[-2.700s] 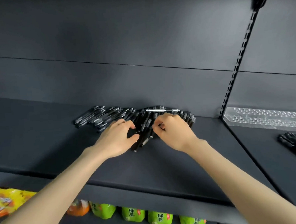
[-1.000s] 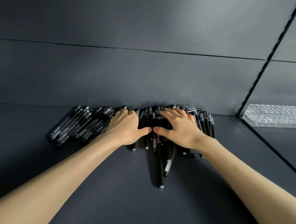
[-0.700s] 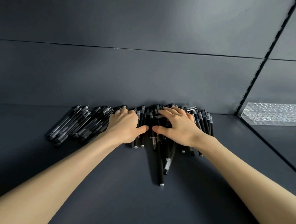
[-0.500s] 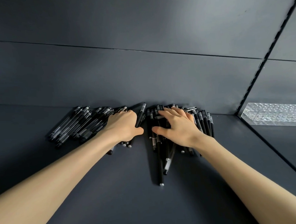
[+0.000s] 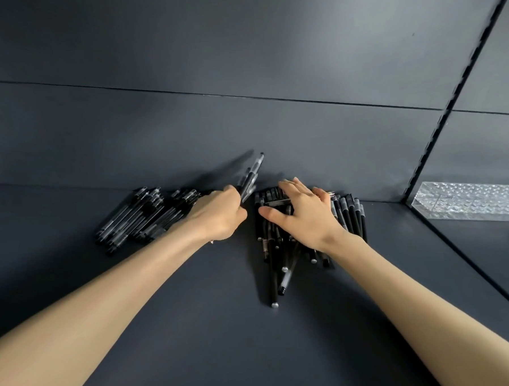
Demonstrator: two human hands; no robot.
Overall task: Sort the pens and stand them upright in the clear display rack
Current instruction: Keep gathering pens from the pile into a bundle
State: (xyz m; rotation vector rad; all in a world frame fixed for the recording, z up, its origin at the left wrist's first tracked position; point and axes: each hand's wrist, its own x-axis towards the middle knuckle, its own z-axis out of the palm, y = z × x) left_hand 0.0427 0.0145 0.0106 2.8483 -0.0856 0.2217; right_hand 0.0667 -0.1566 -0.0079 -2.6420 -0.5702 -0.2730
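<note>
A small bunch of pens (image 5: 251,178), perhaps two or three given the blur, is gripped by the left hand (image 5: 219,215); the main pile (image 5: 272,251) is pressed by the flat, spread right hand (image 5: 304,216). Sorting is judged underway; a carry toward the clear display rack (image 5: 469,202) at 3 o'clock is needed

Black pens (image 5: 348,214); dark grey shelf (image 5: 225,327); clear dotted rack (image 5: 469,202).

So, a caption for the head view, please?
Left hand grips several pens; right hand rests on the pen pile.
</note>
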